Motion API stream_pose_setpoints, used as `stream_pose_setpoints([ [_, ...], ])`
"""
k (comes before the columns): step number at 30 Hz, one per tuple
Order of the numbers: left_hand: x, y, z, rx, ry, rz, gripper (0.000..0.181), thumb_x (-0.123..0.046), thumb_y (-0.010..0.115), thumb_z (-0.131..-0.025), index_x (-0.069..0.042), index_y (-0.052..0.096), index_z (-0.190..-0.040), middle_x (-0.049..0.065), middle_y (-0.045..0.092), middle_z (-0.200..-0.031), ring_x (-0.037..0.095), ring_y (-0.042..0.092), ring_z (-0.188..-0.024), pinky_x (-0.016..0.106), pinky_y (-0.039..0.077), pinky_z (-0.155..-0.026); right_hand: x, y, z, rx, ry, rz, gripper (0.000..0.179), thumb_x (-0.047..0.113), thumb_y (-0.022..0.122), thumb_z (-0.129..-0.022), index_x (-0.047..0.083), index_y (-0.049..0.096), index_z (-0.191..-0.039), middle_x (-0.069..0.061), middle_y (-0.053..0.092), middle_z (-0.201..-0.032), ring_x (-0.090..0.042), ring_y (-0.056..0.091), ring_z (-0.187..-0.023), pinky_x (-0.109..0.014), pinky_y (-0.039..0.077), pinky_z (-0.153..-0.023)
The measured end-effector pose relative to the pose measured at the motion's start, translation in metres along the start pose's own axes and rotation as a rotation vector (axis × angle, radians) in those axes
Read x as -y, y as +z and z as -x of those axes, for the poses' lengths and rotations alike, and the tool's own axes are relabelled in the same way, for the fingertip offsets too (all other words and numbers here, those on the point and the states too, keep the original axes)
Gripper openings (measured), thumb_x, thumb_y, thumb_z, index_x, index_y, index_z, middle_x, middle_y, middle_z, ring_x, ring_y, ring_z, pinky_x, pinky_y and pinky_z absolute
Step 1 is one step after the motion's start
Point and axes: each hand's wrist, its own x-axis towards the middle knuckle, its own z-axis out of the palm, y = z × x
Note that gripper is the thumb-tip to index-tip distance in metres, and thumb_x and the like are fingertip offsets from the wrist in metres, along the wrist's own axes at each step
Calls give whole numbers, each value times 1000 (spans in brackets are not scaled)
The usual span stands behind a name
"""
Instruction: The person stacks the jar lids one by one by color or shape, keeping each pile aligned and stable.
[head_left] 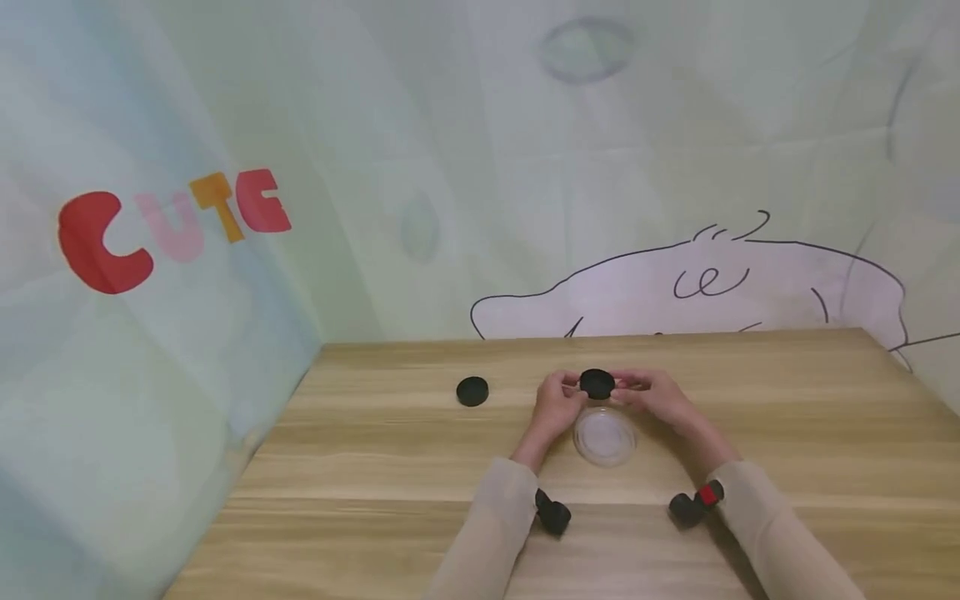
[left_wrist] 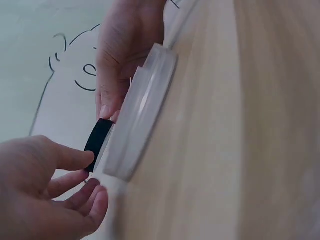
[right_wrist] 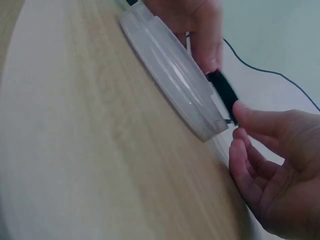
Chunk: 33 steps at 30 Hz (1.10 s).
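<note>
A round black cap (head_left: 597, 384) is held between my two hands, close over the back part of the table. My left hand (head_left: 558, 404) pinches its left edge with thumb and fingertips. On the opposite edge, the thumb and fingers of my right hand (head_left: 657, 396) grip it too. Just in front of the cap, nearer to me, sits a clear round plastic container (head_left: 604, 438). Both wrist views show this container (left_wrist: 140, 112) side-on, beside the dark rim of the cap (right_wrist: 223, 95).
Left of my hands, a second round black cap (head_left: 472, 392) lies on the wooden table (head_left: 360, 467). A printed cloth (head_left: 420, 167) with coloured letters and a line drawing hangs behind and to the left. A small black camera is strapped to each wrist.
</note>
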Motion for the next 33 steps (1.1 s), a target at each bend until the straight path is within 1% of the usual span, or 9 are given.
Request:
stream_pose_setpoints([
  [2, -6, -3, 1, 1, -31, 50, 24, -2, 65, -86, 4, 63, -109, 18, 64, -110, 23, 64, -94, 27, 54, -79, 4, 2, 0, 1, 34, -76, 50, 12, 68, -90, -7, 52, -134, -15, 61, -107, -7, 59, -83, -22, 54, -70],
  [4, -11, -6, 1, 4, -40, 74, 23, -3, 64, -87, 4, 62, -109, 19, 65, -109, 24, 65, -94, 27, 54, -79, 10, 2, 0, -17, 59, -104, 51, 12, 66, -91, -4, 51, -137, -14, 58, -110, -8, 58, -84, -22, 54, -71],
  [8, -14, -11, 2, -26, -47, 145, 26, -6, 65, -88, 2, 62, -112, 17, 67, -109, 22, 67, -93, 24, 54, -78, 25, 3, 1, -31, 51, -66, 50, 12, 65, -92, -3, 50, -138, -20, 58, -115, -11, 60, -88, -22, 54, -73],
  [11, -15, -18, 6, -78, -27, 206, 27, -7, 67, -87, 2, 63, -113, 17, 68, -109, 21, 68, -91, 24, 54, -76, 39, 9, 3, -30, 10, -8, 50, 14, 66, -92, -5, 51, -136, -25, 60, -115, -14, 62, -90, -23, 54, -73],
  [14, -15, -29, 13, -98, 2, 217, 28, -7, 68, -86, 1, 63, -113, 17, 68, -109, 21, 68, -90, 24, 54, -76, 50, 17, 7, -24, -21, 29, 49, 15, 67, -91, -6, 53, -133, -25, 62, -111, -16, 64, -89, -23, 53, -72],
  [20, -14, -54, 34, -11, 74, 159, 27, -5, 69, -86, 0, 60, -111, 19, 66, -108, 20, 65, -89, 22, 52, -77, 60, 33, 19, 54, -54, 12, 45, 8, 66, -90, -10, 52, -128, -19, 63, -99, -16, 60, -77, -24, 47, -63],
  [23, -9, -63, 45, 23, 84, 191, 28, -2, 68, -86, 3, 58, -111, 23, 64, -108, 21, 65, -87, 19, 51, -74, 63, 42, 25, 101, -72, -23, 43, 5, 66, -89, -12, 51, -126, -14, 61, -94, -15, 57, -72, -23, 45, -61],
  [28, -2, -74, 59, 64, 50, 258, 31, 0, 67, -86, 5, 52, -113, 25, 60, -113, 15, 64, -83, 17, 49, -70, 69, 57, 33, 120, -91, -32, 43, 3, 68, -87, -12, 51, -123, -12, 60, -89, -15, 59, -73, -23, 47, -66],
  [33, 6, -82, 67, 89, 1, 267, 32, 0, 68, -85, 6, 52, -111, 25, 60, -113, 11, 62, -73, 18, 44, -64, 67, 68, 36, 123, -47, -17, 44, 7, 70, -86, -8, 53, -124, -11, 61, -92, -18, 61, -77, -25, 46, -71],
])
